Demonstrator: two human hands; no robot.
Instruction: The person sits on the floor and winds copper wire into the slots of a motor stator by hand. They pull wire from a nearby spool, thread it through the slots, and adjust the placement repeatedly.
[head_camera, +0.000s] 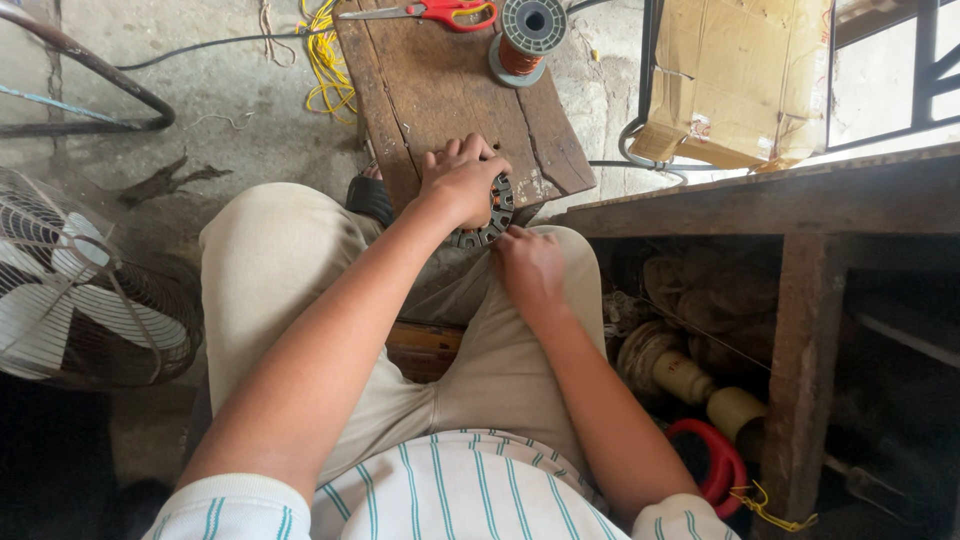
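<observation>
A: Where is the piece sitting right now?

B: You are pressing the slotted stator core (490, 215) against your right knee, at the near edge of the wooden board (450, 90). Your left hand (462, 180) is curling over it from ten o'clock, fingers wrapping the rim and closing on it. Your right hand (528, 265) is resting at its five o'clock side, fingertips touching the lower edge; I cannot tell whether it is pinching anything.

A: How is it going to handle?

B: Judging by the look, it is stacked steel, so stiff and heavy for its size, with sharp slot teeth. You are gripping the right place: the smooth outer rim, not the slots.

A: Anything nearby?

B: The copper wire spool (527, 35) is standing at twelve o'clock on the board, the red-handled scissors (430, 12) lying at eleven, a fan (80, 290) sitting at nine.
</observation>
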